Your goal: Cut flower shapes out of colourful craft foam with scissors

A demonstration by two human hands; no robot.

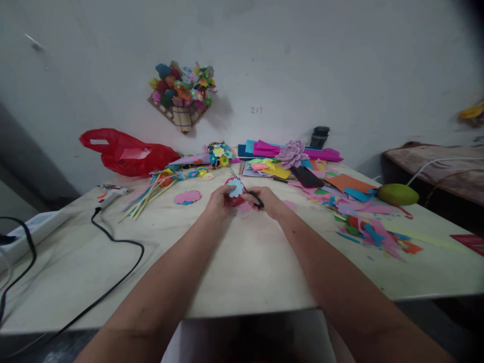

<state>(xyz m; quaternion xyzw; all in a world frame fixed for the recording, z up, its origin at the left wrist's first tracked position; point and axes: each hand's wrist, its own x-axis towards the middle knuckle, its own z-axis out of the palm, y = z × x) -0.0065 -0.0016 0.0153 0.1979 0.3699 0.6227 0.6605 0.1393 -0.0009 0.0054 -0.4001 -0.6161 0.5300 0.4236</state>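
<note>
Near the middle of the table, my left hand (220, 200) pinches a light blue scalloped flower cutout (236, 187) laid over a red piece (239, 201). My right hand (266, 201) is closed around the black handles of a pair of scissors (258, 199). The scissors' blades point up and left beside the edge of the cutout; whether they touch it I cannot tell. Pink scraps (247, 210) lie on the table just under my hands. To the left rests a pink scalloped cutout (188, 197) with blue petals showing beneath it.
Left: a glue gun (113, 195) with a black cord, a power strip (38, 232), thin sticks (145, 199), a red plastic bag (124, 151). Right: a phone (307, 177), a green mango-like fruit (398, 194), many scraps (372, 234). Behind: coloured sheets (264, 147) and a purple flower (292, 154).
</note>
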